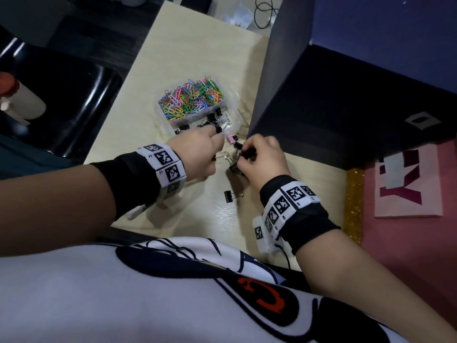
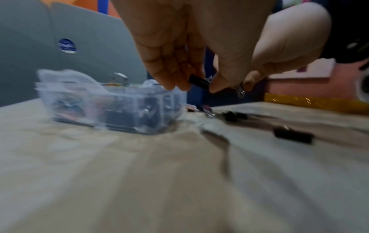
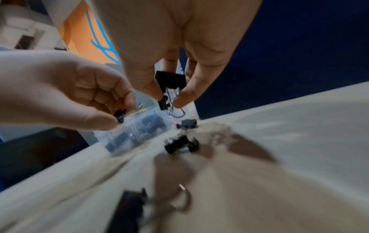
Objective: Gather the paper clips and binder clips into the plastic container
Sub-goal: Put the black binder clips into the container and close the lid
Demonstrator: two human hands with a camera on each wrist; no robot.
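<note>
The left hand (image 1: 195, 149) pinched a small black binder clip (image 2: 199, 82) between thumb and fingertips, holding it just above the near edge of the plastic container (image 1: 173, 125). The right hand (image 1: 262, 157) gripped another black binder clip (image 3: 170, 81) between thumb and forefinger, its wire handles hanging down, close beside the left hand and off the table (image 1: 148, 82).

The container sat just beyond the left hand. Its far compartment was heaped with coloured paper clips (image 1: 191, 97); the near compartment held several black binder clips. Between the two hands lay a pink binder clip (image 1: 231, 139), and more black ones sat on the table under and just ahead of the right hand. One loose black clip (image 1: 228, 196) lay behind both hands, nearer the person's body.

A dark blue box (image 1: 333, 100) stood directly to the right of the container, its corner close against the right hand's knuckles and crowding that side. Farther right were a pink sheet with letters (image 1: 408, 184) and a gold glitter strip (image 1: 353, 206). Both wrist views were blurred.
</note>
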